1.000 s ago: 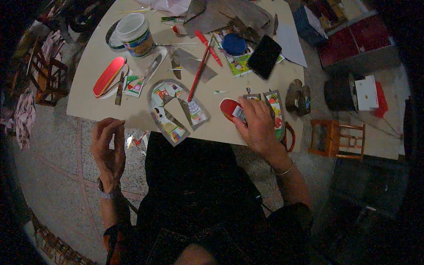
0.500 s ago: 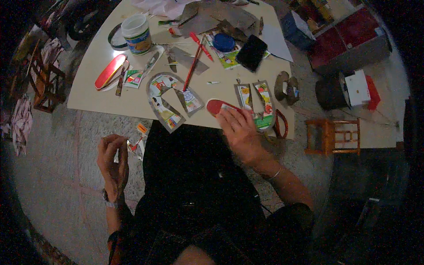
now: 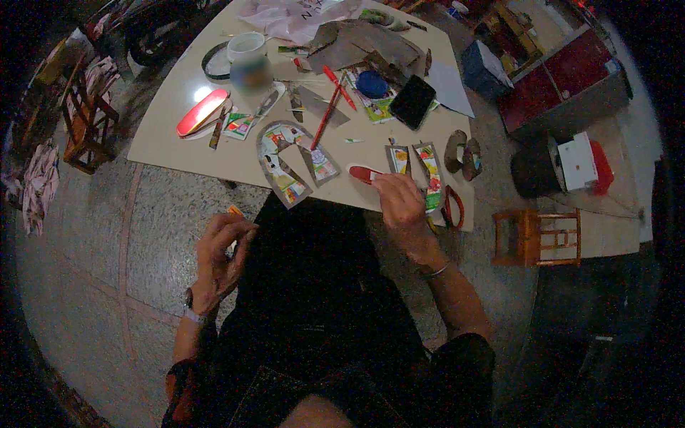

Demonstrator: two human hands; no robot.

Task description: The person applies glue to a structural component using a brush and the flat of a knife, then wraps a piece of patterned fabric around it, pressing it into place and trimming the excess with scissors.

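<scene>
My right hand (image 3: 404,214) has its fingers bent over the near right part of a red sole-shaped piece (image 3: 362,174) at the table's front edge, gripping it there. The hand covers much of that piece. To its right is a U-shaped cutout (image 3: 432,178) with a colourful print and grey border, partly hidden by my fingers. A similar U-shaped cutout (image 3: 282,187) lies to the left. My left hand (image 3: 222,250) hangs before the table beside my lap, fingers curled together; what they hold, if anything, cannot be made out.
Red-handled scissors (image 3: 454,207) lie at the table's right edge. Farther back are a black phone (image 3: 412,102), a blue lid (image 3: 372,84), a red pen (image 3: 339,87), a white tub (image 3: 247,47) and another red sole-shaped piece (image 3: 203,113). A wooden chair (image 3: 526,235) stands at right.
My left hand has moved right, towards my lap. My right hand has gone from lying over the red sole-shaped piece to bent fingers at its near right part. The whole view has shifted slightly.
</scene>
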